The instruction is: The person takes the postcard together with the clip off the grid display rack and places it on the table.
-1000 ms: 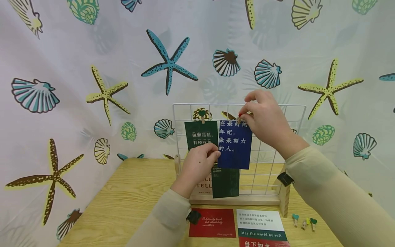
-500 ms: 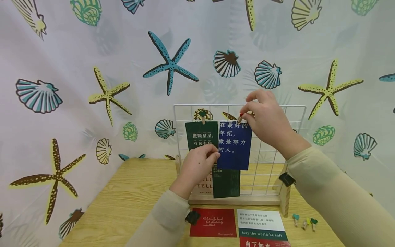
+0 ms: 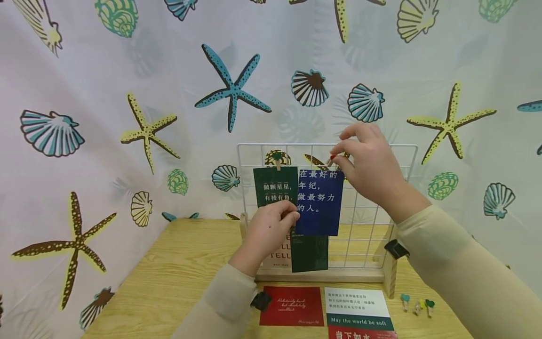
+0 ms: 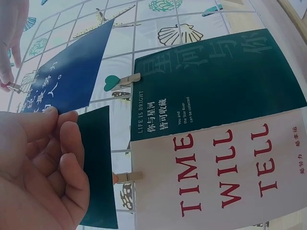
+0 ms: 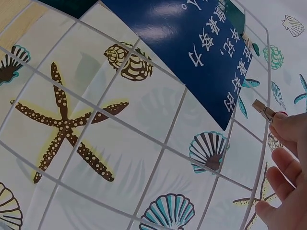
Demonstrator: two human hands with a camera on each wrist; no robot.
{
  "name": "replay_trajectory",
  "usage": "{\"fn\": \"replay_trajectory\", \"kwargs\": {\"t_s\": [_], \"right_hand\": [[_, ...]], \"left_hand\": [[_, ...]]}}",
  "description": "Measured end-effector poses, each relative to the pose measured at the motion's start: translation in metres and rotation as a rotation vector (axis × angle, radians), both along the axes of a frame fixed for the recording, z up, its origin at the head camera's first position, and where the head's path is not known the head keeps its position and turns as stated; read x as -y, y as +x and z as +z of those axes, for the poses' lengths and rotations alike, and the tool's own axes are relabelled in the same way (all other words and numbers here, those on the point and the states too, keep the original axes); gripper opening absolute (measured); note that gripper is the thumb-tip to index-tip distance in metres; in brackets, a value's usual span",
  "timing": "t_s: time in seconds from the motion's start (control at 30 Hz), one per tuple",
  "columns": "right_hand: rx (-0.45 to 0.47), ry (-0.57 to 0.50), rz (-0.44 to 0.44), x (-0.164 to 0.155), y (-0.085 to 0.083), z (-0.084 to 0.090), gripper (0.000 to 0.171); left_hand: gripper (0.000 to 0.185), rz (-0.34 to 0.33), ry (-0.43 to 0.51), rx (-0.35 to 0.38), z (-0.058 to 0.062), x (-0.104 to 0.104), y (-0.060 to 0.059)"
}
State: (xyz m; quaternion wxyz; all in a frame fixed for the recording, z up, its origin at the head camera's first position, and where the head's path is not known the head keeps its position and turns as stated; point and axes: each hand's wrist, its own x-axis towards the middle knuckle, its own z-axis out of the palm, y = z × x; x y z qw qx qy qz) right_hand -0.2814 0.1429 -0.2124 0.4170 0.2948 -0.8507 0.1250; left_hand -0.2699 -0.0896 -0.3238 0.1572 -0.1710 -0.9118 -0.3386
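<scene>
Behind your work hangs a white curtain printed with starfish and shells [image 3: 127, 94], and below it runs a light wooden tabletop [image 3: 178, 278]. On that tabletop stands a white wire grid panel in a wooden base [image 3: 381, 226].

Clipped to the grid, upper left, is a dark green card with white characters [image 3: 273, 186], held by a small wooden clip with a green heart [image 3: 277, 160]. Lower on the grid hang a second dark green card [image 3: 311, 252] and a pale card lettered TIME WILL TELL in red [image 4: 230, 177]; the left wrist view shows both pegged to the wires.

The dark blue card with white characters [image 3: 319, 202] lies against the grid just right of the upper green card, its lower edge overlapping the lower green card. Your left hand [image 3: 264, 233] pinches this blue card at its lower left corner, thumb and forefinger closed on the paper. Your right hand [image 3: 368, 165] pinches a small wooden clip with a red end [image 3: 331, 160] at the card's upper right corner, the other fingers loosely curled. The right wrist view shows the clip's tip just beside the card's corner; whether it grips the card cannot be told.

Flat on the table before the base lie a red card with script lettering [image 3: 292, 305] and a white and green card reading May the world be soft [image 3: 357, 308]. To their right lie several small spare clips with coloured hearts [image 3: 417, 303]
</scene>
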Motion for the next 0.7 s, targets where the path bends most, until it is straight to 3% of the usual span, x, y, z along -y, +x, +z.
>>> {"fn": "replay_trajectory", "kwargs": {"t_s": [0.47,0.7], "right_hand": [[-0.023,-0.024,0.053,-0.008,0.005,-0.011,0.007],[-0.046,-0.025,0.094,-0.014,0.007,-0.016,0.009]], "left_hand": [[0.010,-0.022,0.010,0.050,-0.004,0.003,0.011],[0.009,-0.037,0.001,0.027,-0.009,0.006,0.015]]}}
